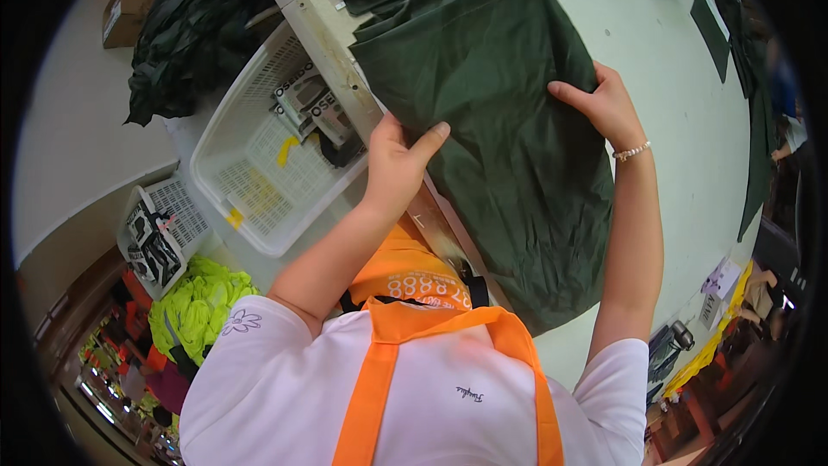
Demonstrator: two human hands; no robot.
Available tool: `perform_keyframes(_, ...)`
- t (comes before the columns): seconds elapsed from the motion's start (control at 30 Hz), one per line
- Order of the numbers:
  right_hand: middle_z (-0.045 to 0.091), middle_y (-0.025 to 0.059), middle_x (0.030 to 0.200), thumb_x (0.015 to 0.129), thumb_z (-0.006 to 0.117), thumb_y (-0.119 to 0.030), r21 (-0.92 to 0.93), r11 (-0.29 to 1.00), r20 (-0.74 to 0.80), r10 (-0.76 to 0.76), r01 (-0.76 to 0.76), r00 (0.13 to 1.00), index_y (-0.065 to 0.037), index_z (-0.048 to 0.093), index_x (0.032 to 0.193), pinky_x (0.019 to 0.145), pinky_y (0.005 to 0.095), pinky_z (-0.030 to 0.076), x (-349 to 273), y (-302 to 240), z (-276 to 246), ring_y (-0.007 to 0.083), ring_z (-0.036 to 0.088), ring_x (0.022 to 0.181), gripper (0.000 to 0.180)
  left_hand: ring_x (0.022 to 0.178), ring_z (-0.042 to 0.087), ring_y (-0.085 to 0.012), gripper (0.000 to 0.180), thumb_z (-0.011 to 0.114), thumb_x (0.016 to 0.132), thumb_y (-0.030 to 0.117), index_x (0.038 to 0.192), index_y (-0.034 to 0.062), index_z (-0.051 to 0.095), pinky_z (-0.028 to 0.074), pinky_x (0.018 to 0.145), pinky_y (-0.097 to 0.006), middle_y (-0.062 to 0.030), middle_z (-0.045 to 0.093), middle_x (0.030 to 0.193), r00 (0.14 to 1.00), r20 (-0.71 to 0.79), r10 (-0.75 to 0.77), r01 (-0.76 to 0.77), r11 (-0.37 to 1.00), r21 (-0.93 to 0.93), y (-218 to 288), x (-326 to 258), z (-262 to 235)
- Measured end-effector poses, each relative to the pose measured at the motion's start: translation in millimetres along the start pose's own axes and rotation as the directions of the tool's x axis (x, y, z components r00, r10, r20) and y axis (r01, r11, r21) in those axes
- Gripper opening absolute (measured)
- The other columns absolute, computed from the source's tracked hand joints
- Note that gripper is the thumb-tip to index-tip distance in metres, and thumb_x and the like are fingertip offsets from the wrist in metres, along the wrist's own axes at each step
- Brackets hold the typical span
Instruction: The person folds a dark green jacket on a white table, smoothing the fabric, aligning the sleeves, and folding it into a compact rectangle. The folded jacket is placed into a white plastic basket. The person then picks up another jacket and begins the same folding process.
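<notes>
At left, a white basket (321, 197) is set beside the desk (677, 134); cloth slipping over that edge could be dropped into it. By the left hand (401, 160), the left edge of the dark green cloth (509, 147), laid over the desk, is pinched; its right edge is gripped, well apart, by the right hand (605, 108). Through uneven pulling, its layers could be skewed.

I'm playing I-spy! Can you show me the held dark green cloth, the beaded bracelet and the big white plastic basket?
Held dark green cloth (511, 151), head view: near its middle.
Beaded bracelet (632, 152), head view: on its beads.
Big white plastic basket (308, 198), head view: bare inside part.
</notes>
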State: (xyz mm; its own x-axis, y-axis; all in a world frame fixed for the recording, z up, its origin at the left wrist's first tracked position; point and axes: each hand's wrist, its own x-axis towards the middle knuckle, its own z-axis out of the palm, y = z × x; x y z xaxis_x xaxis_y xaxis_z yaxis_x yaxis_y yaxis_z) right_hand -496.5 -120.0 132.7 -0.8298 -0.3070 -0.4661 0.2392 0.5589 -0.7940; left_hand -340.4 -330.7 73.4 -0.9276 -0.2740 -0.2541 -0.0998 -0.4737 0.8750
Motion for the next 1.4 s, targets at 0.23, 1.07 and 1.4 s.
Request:
perform_keyframes(0.23, 0.065, 0.0110, 0.096, 0.076, 0.073, -0.028, -0.458, 0.885, -0.186, -0.005, -0.082, 0.983, 0.001, 0.053, 0.121, 0.082, 0.0303, 0.046, 48, 78, -1, 0.0156, 0.059, 0.089, 0.057, 0.113, 0.049, -0.0193, 0.052, 0.060, 0.088, 0.010, 0.132, 0.0002, 0.034, 0.040, 0.095, -0.030, -0.0113, 0.049, 0.125, 0.964, -0.030, -0.266, 0.260, 0.958, -0.118, -51, 5, 1)
perform_keyframes(1.07, 0.057, -0.0001, 0.077, 0.088, 0.059, -0.036, -0.156, 0.986, 0.108, -0.043, 0.060, 0.993, 0.001, 0.059, 0.089, 0.071, 0.0264, 0.043, -38, 22, -42, 0.0085, 0.048, 0.073, 0.037, 0.116, 0.051, -0.0277, 0.050, 0.045, 0.091, 0.027, 0.129, -0.0063, 0.041, 0.036, 0.103, -0.041, -0.0178, 0.050, 0.130, 0.623, 0.403, -0.671, 0.782, 0.526, -0.333, 20, -28, -27)
perform_keyframes(1.4, 0.056, 0.0143, 0.116, 0.090, 0.055, -0.033, 0.024, 0.979, -0.233, -0.191, 0.202, 0.954, -0.001, 0.059, 0.105, 0.093, 0.0325, 0.039, 42, 134, 6, 0.0190, 0.050, 0.107, 0.036, 0.128, 0.030, -0.0459, 0.035, 0.080, 0.064, 0.027, 0.080, 0.0049, 0.058, 0.025, 0.104, -0.050, -0.0250, 0.033, 0.141, 0.803, 0.544, 0.242, -0.584, 0.141, 0.799, -19, 48, -41)
